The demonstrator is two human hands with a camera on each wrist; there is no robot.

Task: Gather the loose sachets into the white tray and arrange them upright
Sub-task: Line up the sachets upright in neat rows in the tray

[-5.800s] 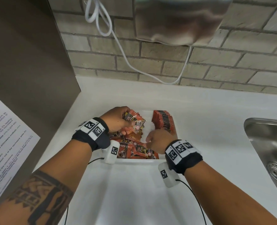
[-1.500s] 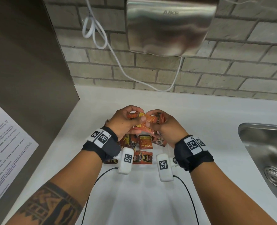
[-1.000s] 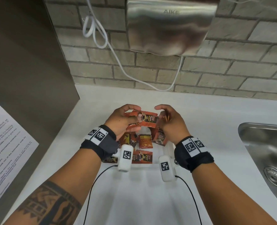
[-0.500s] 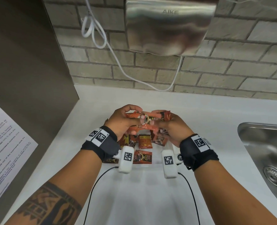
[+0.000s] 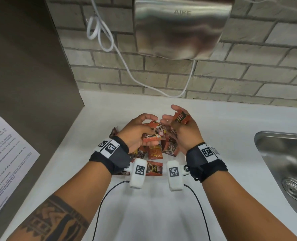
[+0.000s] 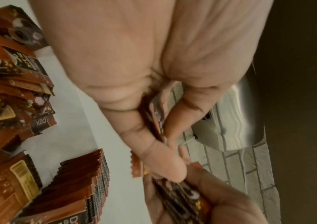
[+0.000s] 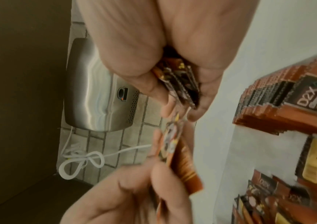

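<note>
- Both hands are up over the pile now: left hand (image 5: pixel 137 131) pinching a few sachets flat between thumb and fingers, right hand (image 5: pixel 184 129) curled round a small edge-on stack (image 7: pixel 180 84), one red sachet (image 5: pixel 181 117) poking out above its fingers.
- Looks like a squaring-up step: my read is the left hand's sachets want to slide in face to face with the right hand's stack, edges level, before anything goes down.
- Best bet: keep the stack pinched firm, because these slick packets will probably fan out if the grip slackens.
- Below the hands sits the white tray (image 6: pixel 88 124), hard to tell from the counter.
- Beneath the right hand, a neat upright row (image 7: pixel 280 97) stands on edge in it.
- Under and just this side of the left hand, loose sachets (image 5: pixel 154 152) lie flat and jumbled, waiting to be gathered.
</note>
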